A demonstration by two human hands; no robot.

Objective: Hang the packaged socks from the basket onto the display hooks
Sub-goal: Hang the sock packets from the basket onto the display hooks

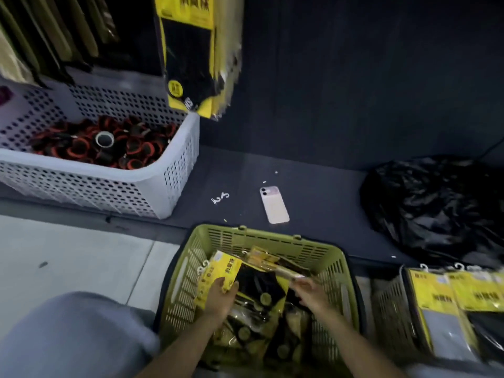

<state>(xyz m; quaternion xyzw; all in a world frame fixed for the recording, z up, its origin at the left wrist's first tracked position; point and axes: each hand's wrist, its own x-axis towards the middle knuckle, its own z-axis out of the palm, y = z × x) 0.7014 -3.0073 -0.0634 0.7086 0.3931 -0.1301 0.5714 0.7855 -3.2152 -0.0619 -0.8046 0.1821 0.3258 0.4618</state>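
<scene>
In the upper left of the frame a white perforated basket (109, 186) holds black-and-red rolled items and a tape roll (104, 139). Just right of it, at top centre, yellow hanging sock packs (191, 64) dangle against the dark panel. Their hooks lie above the frame edge and cannot be seen.

Lower centre, the green basket (261, 237) stands on the floor against the dark shelf base (313, 186), and it is still well stocked with packaged socks. The left grip (221, 293) is clenched on a yellow sock pack (218, 271), lifted at the basket's left side with its white hanger tab pointing up-left. The right grip (311, 291), also inside the basket, pinches the end of a second pack (289, 272), which is too blurred to read in detail.

A phone (274, 204) lies on the shelf base beyond the basket. At the right there is a black plastic bag (436, 208), and below it more yellow packs (463, 296) stand in a row.

The step in hand looks like picking. Packs are being gathered, none is yet on its way to a hook, and most of the task remains. Next, the packs must be raised toward the hanging stack at top centre, tabs uppermost, and each tab's hole threaded over a hook.
</scene>
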